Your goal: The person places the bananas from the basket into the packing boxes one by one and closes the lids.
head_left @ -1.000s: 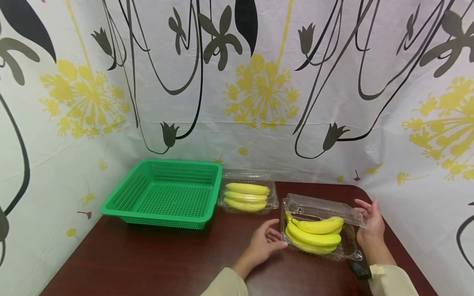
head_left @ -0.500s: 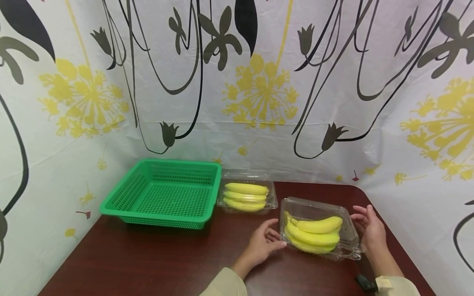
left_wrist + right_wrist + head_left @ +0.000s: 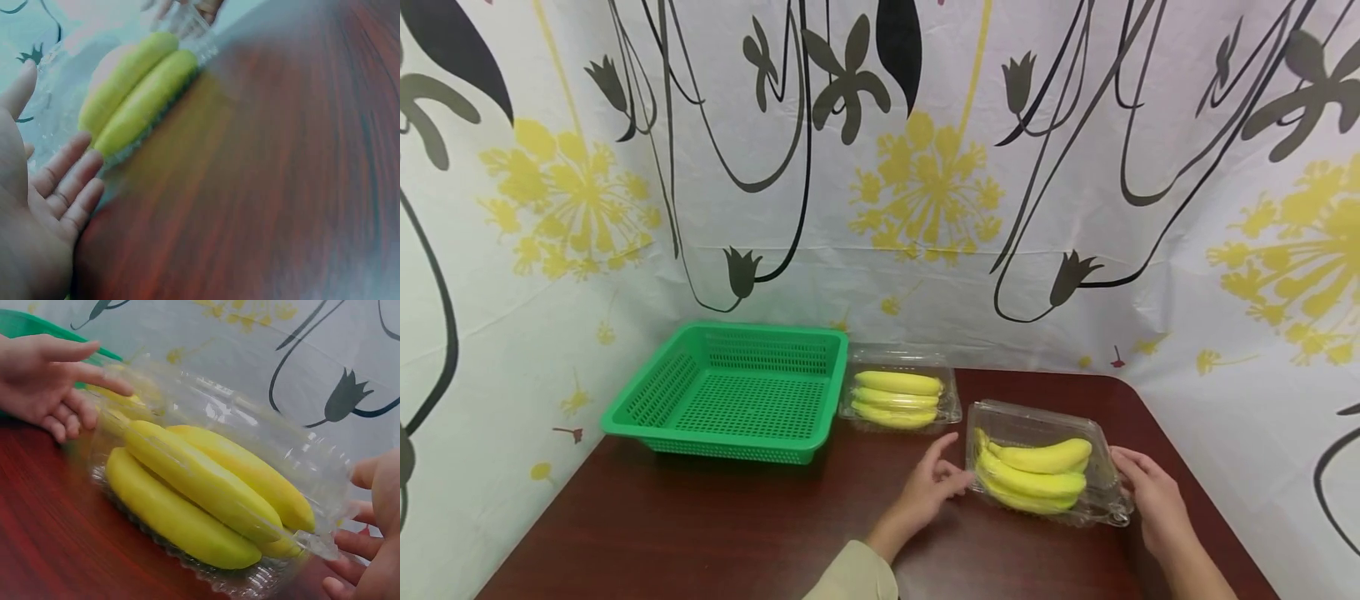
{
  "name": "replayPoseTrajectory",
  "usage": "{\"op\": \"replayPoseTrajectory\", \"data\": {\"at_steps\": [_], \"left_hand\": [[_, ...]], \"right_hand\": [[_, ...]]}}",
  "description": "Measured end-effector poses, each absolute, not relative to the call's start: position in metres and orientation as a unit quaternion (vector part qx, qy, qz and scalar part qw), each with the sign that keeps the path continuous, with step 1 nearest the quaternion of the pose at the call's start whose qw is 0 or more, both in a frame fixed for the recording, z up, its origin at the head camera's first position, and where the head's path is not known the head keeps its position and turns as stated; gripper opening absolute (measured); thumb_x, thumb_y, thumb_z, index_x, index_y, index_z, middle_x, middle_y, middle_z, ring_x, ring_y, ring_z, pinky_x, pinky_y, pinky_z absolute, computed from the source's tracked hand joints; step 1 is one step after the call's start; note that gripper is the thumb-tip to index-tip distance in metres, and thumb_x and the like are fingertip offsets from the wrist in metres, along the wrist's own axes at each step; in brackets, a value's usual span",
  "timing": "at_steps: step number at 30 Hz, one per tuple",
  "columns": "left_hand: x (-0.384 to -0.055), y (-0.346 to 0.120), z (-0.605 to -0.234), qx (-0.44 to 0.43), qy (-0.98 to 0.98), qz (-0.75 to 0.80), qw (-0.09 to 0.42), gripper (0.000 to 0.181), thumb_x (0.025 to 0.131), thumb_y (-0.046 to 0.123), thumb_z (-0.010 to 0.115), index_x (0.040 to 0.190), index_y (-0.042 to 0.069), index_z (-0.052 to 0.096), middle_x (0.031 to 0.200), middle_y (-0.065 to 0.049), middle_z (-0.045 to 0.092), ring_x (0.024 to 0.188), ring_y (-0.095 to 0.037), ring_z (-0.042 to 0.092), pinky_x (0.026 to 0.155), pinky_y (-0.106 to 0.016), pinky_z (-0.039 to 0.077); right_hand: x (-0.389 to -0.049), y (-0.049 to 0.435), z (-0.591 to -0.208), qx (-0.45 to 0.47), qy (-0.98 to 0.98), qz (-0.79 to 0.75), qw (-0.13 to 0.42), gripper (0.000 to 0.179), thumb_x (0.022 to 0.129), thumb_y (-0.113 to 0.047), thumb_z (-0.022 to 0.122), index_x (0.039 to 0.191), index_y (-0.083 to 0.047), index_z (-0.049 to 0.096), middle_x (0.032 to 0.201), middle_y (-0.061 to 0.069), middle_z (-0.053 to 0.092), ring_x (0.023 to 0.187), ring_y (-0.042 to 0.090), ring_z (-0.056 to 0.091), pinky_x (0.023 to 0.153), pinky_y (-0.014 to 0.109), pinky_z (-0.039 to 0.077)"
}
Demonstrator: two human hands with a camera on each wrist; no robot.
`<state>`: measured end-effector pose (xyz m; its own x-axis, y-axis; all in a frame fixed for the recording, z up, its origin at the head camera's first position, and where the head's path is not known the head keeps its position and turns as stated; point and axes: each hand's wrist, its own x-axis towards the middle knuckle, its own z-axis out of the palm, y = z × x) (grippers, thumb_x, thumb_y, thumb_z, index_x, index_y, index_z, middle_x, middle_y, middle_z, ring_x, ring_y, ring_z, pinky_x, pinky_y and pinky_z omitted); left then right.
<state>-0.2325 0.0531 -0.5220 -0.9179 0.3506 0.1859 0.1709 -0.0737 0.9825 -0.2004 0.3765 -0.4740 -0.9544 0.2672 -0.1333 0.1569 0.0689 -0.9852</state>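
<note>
A clear plastic clamshell box (image 3: 1054, 420) stands at the right of the table with its lid down. Inside lie several yellow bananas (image 3: 1034, 481), seen close in the right wrist view. My left hand (image 3: 919, 497) is at the box's left end, thumb close to its near corner, fingers loosely spread around nothing. At the opposite end is my right hand (image 3: 1156, 498); in the right wrist view its fingers (image 3: 359, 545) lie extended against or right beside the box's end. Whether they press on it I cannot tell.
A green plastic basket (image 3: 752, 447) stands at the back left of the dark red table (image 3: 722, 525). Beside it is a second clear box holding bananas (image 3: 898, 398). A patterned cloth (image 3: 925, 308) hangs behind and along both sides.
The box's lid, partly raised a second ago, has come down over the bananas. My right hand has lowered along the right end. My left hand has shifted slightly, forefinger more extended.
</note>
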Motion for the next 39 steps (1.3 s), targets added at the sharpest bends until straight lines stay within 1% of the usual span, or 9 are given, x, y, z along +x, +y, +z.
{"op": "replayPoseTrajectory", "data": {"at_steps": [4,9,12,14,19,22,28,33,39], "left_hand": [[-0.234,0.057,-0.518,0.182,0.646,0.738,0.073,0.059,0.096,0.009,0.059,0.148,0.000,0.034,0.084,-0.033,0.062,0.075,-0.050,0.061,0.073,-0.056,0.052],[-0.232,0.062,-0.515,0.155,0.643,0.745,0.085,0.060,0.094,0.011,0.063,0.149,0.009,0.037,0.074,-0.014,0.064,0.066,-0.029,0.062,0.067,-0.049,0.054],[-0.233,0.062,-0.516,0.144,0.632,0.756,0.092,0.064,0.091,0.007,0.065,0.149,0.010,0.038,0.071,-0.006,0.063,0.062,-0.021,0.060,0.064,-0.043,0.055],[-0.235,0.061,-0.516,0.140,0.626,0.761,0.100,0.067,0.089,0.005,0.066,0.149,0.011,0.038,0.070,-0.004,0.062,0.060,-0.018,0.059,0.063,-0.040,0.055],[-0.235,0.061,-0.511,0.136,0.629,0.755,0.124,0.078,0.084,0.001,0.068,0.153,0.016,0.033,0.072,-0.011,0.066,0.060,-0.021,0.063,0.065,-0.040,0.056],[-0.235,0.063,-0.508,0.134,0.632,0.750,0.139,0.085,0.083,-0.001,0.067,0.155,0.019,0.028,0.071,-0.013,0.067,0.060,-0.022,0.063,0.065,-0.041,0.057],[-0.240,0.070,-0.506,0.112,0.639,0.746,0.150,0.089,0.082,-0.003,0.066,0.156,0.026,0.025,0.059,-0.007,0.060,0.051,-0.017,0.058,0.058,-0.040,0.057],[-0.243,0.075,-0.506,0.087,0.640,0.748,0.154,0.090,0.082,-0.005,0.065,0.155,0.029,0.026,0.058,-0.007,0.059,0.049,-0.016,0.057,0.055,-0.039,0.057],[-0.248,0.081,-0.507,0.068,0.630,0.758,0.155,0.090,0.082,-0.005,0.065,0.155,0.030,0.027,0.057,-0.007,0.059,0.047,-0.015,0.056,0.052,-0.035,0.056]], "right_hand": [[-0.193,0.373,-0.475,-0.147,-0.749,0.646,0.019,0.015,0.097,-0.045,0.055,0.109,-0.038,0.062,0.091,-0.027,0.061,0.086,-0.005,0.059,0.073,0.019,0.050],[-0.188,0.367,-0.477,-0.139,-0.763,0.631,0.015,0.048,0.102,-0.041,0.047,0.143,-0.017,0.049,0.097,-0.030,0.057,0.090,-0.007,0.057,0.075,0.018,0.049],[-0.188,0.361,-0.477,-0.116,-0.768,0.629,0.014,0.054,0.105,-0.033,0.040,0.150,-0.004,0.036,0.101,-0.029,0.056,0.092,-0.009,0.055,0.076,0.018,0.049],[-0.189,0.358,-0.478,-0.100,-0.765,0.636,0.023,0.052,0.106,-0.027,0.036,0.150,0.000,0.033,0.101,-0.026,0.059,0.094,-0.008,0.055,0.076,0.016,0.048],[-0.192,0.352,-0.483,-0.098,-0.733,0.669,0.074,0.045,0.106,-0.021,0.038,0.143,0.003,0.042,0.100,-0.020,0.062,0.094,-0.006,0.057,0.076,0.014,0.046],[-0.195,0.348,-0.486,-0.134,-0.722,0.673,0.092,0.045,0.106,-0.028,0.040,0.140,0.001,0.045,0.099,-0.024,0.059,0.092,-0.007,0.057,0.075,0.012,0.045],[-0.203,0.339,-0.488,-0.218,-0.735,0.631,0.119,0.052,0.102,-0.044,0.043,0.139,-0.007,0.047,0.102,-0.019,0.055,0.091,-0.006,0.051,0.072,0.014,0.043],[-0.212,0.335,-0.494,-0.235,-0.747,0.596,0.178,0.048,0.101,-0.042,0.045,0.134,-0.008,0.051,0.106,-0.010,0.056,0.089,-0.002,0.052,0.070,0.016,0.042],[-0.224,0.331,-0.503,-0.244,-0.751,0.562,0.247,0.042,0.100,-0.044,0.046,0.118,-0.008,0.056,0.094,-0.007,0.055,0.084,0.006,0.049,0.072,0.026,0.038]]}}
